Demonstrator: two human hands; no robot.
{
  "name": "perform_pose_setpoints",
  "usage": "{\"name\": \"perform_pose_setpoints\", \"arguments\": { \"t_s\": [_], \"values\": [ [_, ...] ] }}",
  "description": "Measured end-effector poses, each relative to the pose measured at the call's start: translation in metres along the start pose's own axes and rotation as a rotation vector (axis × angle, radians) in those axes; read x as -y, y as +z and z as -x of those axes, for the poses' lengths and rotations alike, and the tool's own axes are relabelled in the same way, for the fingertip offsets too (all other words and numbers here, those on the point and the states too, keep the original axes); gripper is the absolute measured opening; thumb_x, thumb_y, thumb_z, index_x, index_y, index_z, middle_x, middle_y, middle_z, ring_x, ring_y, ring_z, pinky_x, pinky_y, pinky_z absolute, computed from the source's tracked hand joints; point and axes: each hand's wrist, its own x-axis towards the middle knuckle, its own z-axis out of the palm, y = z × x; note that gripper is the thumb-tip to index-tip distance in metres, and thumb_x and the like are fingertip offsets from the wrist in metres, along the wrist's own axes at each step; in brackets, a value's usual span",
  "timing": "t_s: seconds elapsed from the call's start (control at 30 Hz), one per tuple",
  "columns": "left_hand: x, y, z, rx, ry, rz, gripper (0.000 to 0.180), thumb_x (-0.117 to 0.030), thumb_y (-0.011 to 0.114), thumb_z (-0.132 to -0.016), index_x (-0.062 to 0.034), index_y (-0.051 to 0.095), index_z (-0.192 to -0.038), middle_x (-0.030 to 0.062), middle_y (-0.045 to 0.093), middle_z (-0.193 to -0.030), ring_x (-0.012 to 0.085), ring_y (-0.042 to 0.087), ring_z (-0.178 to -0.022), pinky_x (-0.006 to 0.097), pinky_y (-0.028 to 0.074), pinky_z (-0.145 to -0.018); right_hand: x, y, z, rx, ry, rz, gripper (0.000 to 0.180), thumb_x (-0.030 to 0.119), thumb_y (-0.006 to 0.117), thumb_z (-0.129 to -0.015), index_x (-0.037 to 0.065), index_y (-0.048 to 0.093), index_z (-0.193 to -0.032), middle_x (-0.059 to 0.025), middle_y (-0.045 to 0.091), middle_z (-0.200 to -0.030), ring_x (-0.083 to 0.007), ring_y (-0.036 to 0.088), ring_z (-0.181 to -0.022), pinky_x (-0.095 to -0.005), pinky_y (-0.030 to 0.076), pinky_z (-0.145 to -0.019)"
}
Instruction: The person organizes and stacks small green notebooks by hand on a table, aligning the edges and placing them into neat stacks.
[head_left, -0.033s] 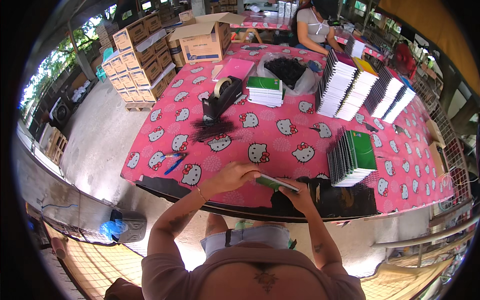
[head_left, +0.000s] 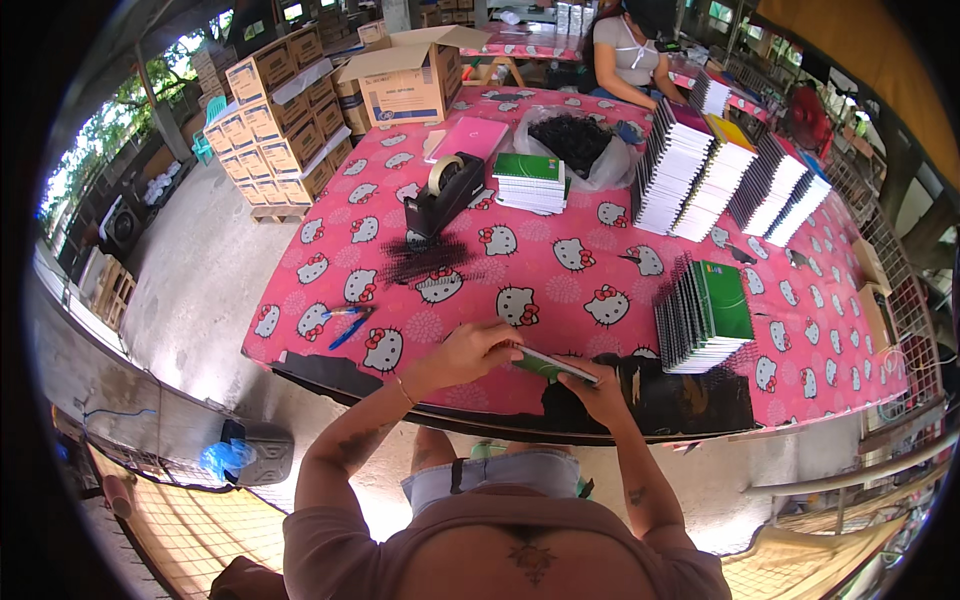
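Note:
Over the table's near edge I hold a green-covered notebook (head_left: pixel 540 365), tilted so that its thin side shows. My left hand (head_left: pixel 478 352) is closed, thumb and fingers pinched at its left end; whether a binding coil is also between the fingertips is too small to make out. Round its right end my right hand (head_left: pixel 600 390) is closed, with the thumb along the edge. To the right stands a stack of green spiral notebooks (head_left: pixel 722 300) with black coils. Loose black binding coils (head_left: pixel 430 260) lie farther off, and blue-handled pliers (head_left: pixel 350 325) rest at the left.
On the pink patterned tablecloth (head_left: pixel 570 290) stand a black tape dispenser (head_left: pixel 445 195), more green notebooks (head_left: pixel 530 183), a plastic bag of black coils (head_left: pixel 575 145) and tall notebook stacks (head_left: pixel 680 170). Another person (head_left: pixel 635 60) sits across the table. Cartons (head_left: pixel 275 130) are piled at the left.

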Motion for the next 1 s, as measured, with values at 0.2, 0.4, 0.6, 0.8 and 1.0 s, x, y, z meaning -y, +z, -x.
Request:
{"name": "perform_pose_setpoints", "arguments": {
  "t_s": [0.2,0.4,0.6,0.8,1.0],
  "values": [
    [-0.001,0.002,-0.002,0.024,-0.049,-0.107,0.040,-0.031,0.068,-0.092,-0.0128,0.061,-0.127,0.0110,0.062,-0.113,0.0310,0.066,-0.091,0.043,0.052,-0.075,0.011,0.009,0.001,-0.058,-0.043,0.000,0.031,0.003,0.066,-0.094,0.001,0.067,-0.125,-0.0065,0.072,-0.104,-0.0085,0.062,-0.093,-0.0242,0.049,-0.083],
    [-0.046,0.036,0.008,-0.314,-0.037,-0.787,0.069,-0.051,0.055,-0.094,-0.0082,0.044,-0.147,0.0163,0.045,-0.144,0.0349,0.046,-0.129,0.061,0.027,-0.111,0.041,0.020,0.007,-0.167,0.136,-0.074,0.033,0.008,0.068,-0.094,0.002,0.067,-0.126,-0.0022,0.069,-0.105,-0.0074,0.061,-0.094,-0.0229,0.049,-0.083],
    [-0.028,0.004,-0.006,-0.195,0.004,-0.503,0.037,-0.036,0.065,-0.091,-0.0079,0.063,-0.115,0.0101,0.066,-0.110,0.0266,0.062,-0.108,0.062,0.023,-0.114,0.020,0.025,0.004,-0.123,0.022,-0.063,0.031,0.006,0.067,-0.094,-0.002,0.066,-0.124,-0.0065,0.071,-0.101,-0.0080,0.060,-0.092,-0.0264,0.050,-0.081],
    [-0.019,-0.003,0.001,-0.053,-0.029,-0.395,0.035,-0.038,0.064,-0.092,-0.0083,0.064,-0.109,0.0081,0.066,-0.107,0.0259,0.063,-0.106,0.064,0.022,-0.114,0.026,0.021,0.006,-0.059,0.029,-0.089,0.032,0.006,0.066,-0.094,0.000,0.066,-0.126,-0.0060,0.072,-0.098,-0.0076,0.059,-0.088,-0.0262,0.051,-0.081],
    [-0.056,0.037,0.009,-0.258,-0.091,-0.802,0.078,-0.059,0.050,-0.093,-0.0013,0.045,-0.144,0.0184,0.043,-0.151,0.0330,0.034,-0.145,0.071,0.015,-0.111,0.058,0.020,0.011,-0.206,0.190,-0.176,0.033,0.006,0.067,-0.094,0.001,0.066,-0.127,-0.0041,0.071,-0.095,-0.0075,0.058,-0.083,-0.0252,0.050,-0.077]
  ]
}}
